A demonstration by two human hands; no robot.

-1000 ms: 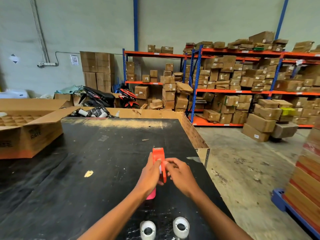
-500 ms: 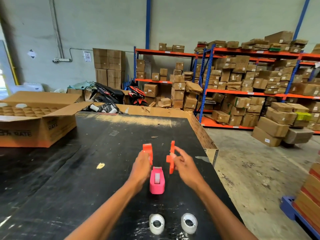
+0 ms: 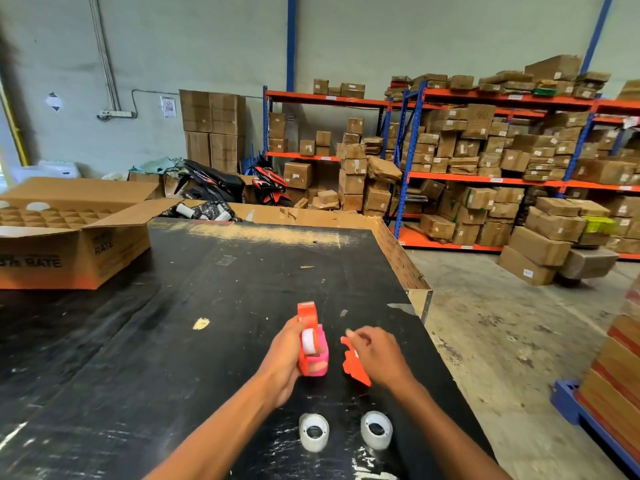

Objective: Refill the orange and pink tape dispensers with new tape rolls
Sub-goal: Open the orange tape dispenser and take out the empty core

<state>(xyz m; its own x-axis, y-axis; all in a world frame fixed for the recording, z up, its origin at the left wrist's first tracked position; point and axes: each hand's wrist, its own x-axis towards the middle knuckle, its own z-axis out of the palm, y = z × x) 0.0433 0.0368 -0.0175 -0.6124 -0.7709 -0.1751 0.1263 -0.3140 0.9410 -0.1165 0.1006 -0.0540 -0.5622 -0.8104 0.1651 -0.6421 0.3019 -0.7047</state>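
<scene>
The orange tape dispenser is split in two. My left hand (image 3: 285,358) holds one orange half (image 3: 307,322) upright, with a white spool (image 3: 309,341) showing inside it. Just behind that half, the pink dispenser (image 3: 321,355) stands on the black table (image 3: 173,341). My right hand (image 3: 375,356) holds the other orange half (image 3: 353,367) low, near the table surface, to the right of the pink dispenser. Two new white tape rolls, one at the left (image 3: 314,432) and one at the right (image 3: 376,429), lie on the table close to me, between my forearms.
An open cardboard box (image 3: 79,244) with cell dividers sits at the table's far left. The table's right edge (image 3: 420,299) drops to a concrete floor. Racks of cartons (image 3: 485,168) and parked motorbikes (image 3: 214,181) stand beyond. A stacked pallet (image 3: 620,375) is at the right.
The orange dispenser came apart into two halves, one in each hand. My hands then came lower and nearer, the left half turning to show its white spool, the right half sinking toward the table.
</scene>
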